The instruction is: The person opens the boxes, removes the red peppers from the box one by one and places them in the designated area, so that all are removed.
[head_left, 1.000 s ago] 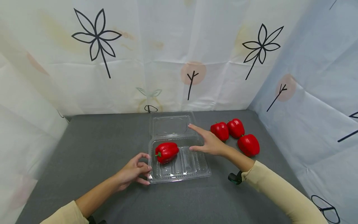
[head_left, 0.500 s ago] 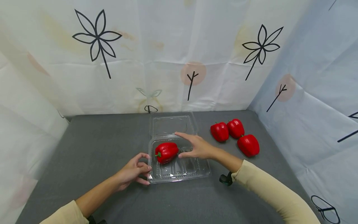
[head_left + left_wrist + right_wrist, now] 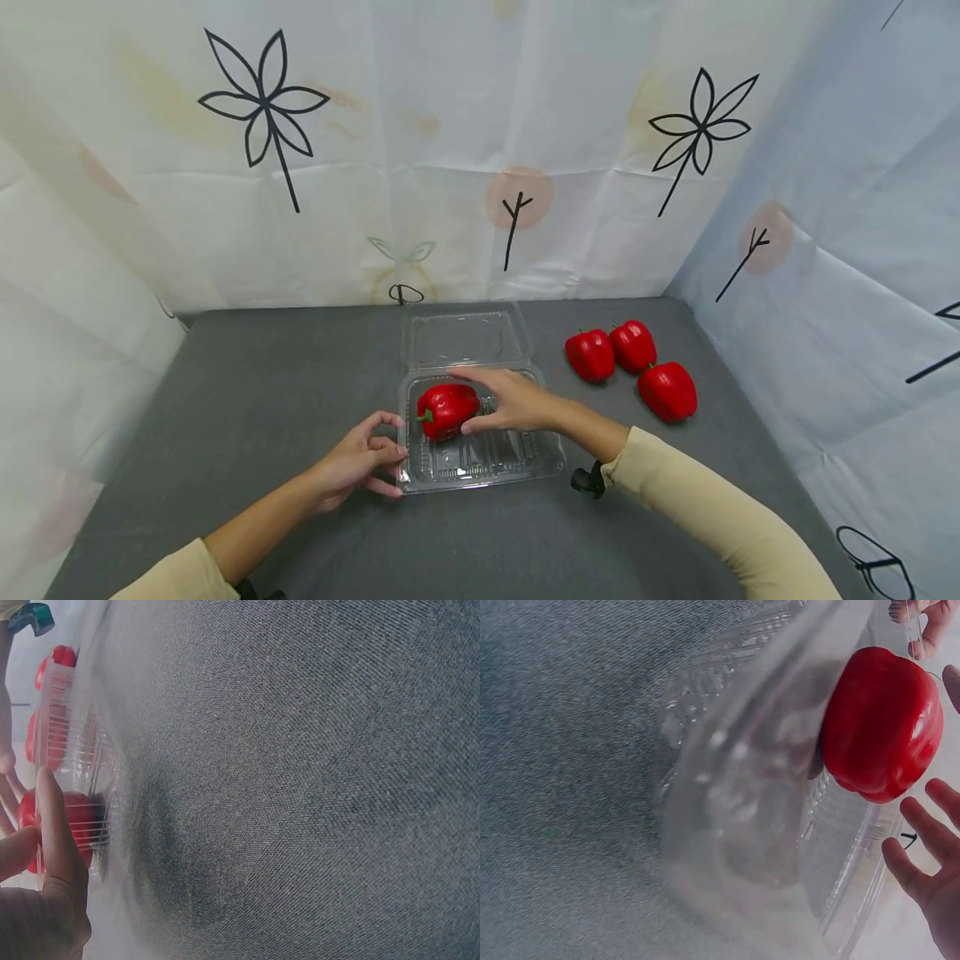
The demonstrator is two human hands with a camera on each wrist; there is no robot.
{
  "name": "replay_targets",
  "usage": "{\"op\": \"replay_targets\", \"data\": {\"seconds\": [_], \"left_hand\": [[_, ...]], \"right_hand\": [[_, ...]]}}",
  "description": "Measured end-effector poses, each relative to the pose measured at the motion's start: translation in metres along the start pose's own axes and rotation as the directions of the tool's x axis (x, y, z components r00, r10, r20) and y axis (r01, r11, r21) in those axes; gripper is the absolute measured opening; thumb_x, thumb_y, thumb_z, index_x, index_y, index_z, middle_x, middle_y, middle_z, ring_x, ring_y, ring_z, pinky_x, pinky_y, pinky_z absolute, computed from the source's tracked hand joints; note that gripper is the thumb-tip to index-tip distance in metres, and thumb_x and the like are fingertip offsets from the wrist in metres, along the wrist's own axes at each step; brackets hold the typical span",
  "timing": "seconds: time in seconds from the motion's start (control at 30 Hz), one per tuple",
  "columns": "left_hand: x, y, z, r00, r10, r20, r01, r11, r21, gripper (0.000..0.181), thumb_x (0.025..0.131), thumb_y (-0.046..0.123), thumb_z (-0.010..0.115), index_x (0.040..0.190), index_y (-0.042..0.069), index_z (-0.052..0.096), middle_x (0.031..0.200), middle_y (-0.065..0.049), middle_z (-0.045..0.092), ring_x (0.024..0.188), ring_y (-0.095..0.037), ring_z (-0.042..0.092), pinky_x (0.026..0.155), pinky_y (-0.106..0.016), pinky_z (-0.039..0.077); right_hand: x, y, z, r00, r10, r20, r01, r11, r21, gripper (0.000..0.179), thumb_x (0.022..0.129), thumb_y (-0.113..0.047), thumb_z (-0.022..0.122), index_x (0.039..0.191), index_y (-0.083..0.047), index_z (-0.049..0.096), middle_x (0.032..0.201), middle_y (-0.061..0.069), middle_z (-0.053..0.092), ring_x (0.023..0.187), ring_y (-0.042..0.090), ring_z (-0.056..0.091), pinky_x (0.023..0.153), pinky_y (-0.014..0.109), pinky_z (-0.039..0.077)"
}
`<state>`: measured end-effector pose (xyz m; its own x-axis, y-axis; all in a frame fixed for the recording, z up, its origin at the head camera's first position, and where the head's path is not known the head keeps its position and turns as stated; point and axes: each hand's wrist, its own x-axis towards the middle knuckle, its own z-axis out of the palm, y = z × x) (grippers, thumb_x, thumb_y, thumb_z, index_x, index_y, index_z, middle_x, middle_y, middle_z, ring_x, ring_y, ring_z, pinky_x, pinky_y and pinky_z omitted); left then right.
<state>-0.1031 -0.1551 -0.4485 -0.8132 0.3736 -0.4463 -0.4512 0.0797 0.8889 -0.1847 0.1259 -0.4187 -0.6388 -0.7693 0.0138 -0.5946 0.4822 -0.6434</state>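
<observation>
A glossy red bell pepper (image 3: 447,407) with a green stem lies in the left part of a clear plastic clamshell container (image 3: 517,473), whose lid (image 3: 465,340) is folded back flat behind it. My left hand (image 3: 356,460) grips the container's left rim; in the left wrist view, the thumb and a finger of that left hand (image 3: 46,907) are on the rim. My right hand (image 3: 517,402) is over the tray, its thumb and fingers spread beside the pepper. In the right wrist view, a gap shows between the fingers of the right hand (image 3: 934,862) and the pepper (image 3: 881,724).
Three more red bell peppers, a left one (image 3: 590,357), a rear one (image 3: 633,346) and a front one (image 3: 667,392), sit together on the grey tabletop (image 3: 300,375) right of the container. Patterned white cloth (image 3: 450,125) hangs behind the table and along its sides.
My right hand has moved left across the tray, from the container's right part to beside the pepper. My left hand, the container and the peppers have stayed in place.
</observation>
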Motion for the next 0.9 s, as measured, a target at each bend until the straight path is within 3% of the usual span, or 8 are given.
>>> {"op": "replay_targets", "data": {"seconds": [0.3, 0.57, 0.9], "left_hand": [[0.0, 0.0, -0.001, 1.0, -0.007, -0.001, 0.007, 1.0, 0.006, 0.051, 0.097, 0.006, 0.063, 0.136, 0.005, 0.03, 0.089, -0.01, 0.059, 0.078, -0.022, 0.062, 0.07, -0.049, 0.062], [0.001, 0.0, 0.0, 1.0, -0.027, -0.016, 0.027, 1.0, 0.01, 0.049, 0.098, 0.004, 0.061, 0.136, 0.006, 0.031, 0.089, -0.01, 0.06, 0.078, -0.022, 0.062, 0.07, -0.049, 0.062], [0.001, 0.002, 0.0, 0.999, -0.039, -0.032, 0.039, 0.999, 0.019, 0.049, 0.097, 0.003, 0.061, 0.135, 0.007, 0.031, 0.088, -0.011, 0.06, 0.078, -0.023, 0.061, 0.069, -0.05, 0.062]], "right_hand": [[0.012, 0.0, 0.002, 0.999, -0.033, 0.032, 0.033, 0.999, -0.022, 0.068, 0.084, -0.027, 0.081, 0.143, -0.011, 0.052, 0.144, 0.004, 0.054, 0.133, 0.022, 0.049, 0.108, 0.045, 0.045], [0.02, -0.003, 0.005, 0.994, 0.0, 0.112, 0.003, 1.0, -0.031, 0.068, 0.083, -0.019, 0.082, 0.144, -0.013, 0.052, 0.144, 0.007, 0.054, 0.131, 0.024, 0.05, 0.107, 0.041, 0.045], [0.026, -0.007, 0.005, 0.992, 0.017, 0.123, -0.007, 0.997, -0.076, 0.067, 0.084, -0.02, 0.082, 0.144, -0.015, 0.053, 0.137, 0.006, 0.06, 0.122, 0.021, 0.056, 0.104, 0.039, 0.047]]}}
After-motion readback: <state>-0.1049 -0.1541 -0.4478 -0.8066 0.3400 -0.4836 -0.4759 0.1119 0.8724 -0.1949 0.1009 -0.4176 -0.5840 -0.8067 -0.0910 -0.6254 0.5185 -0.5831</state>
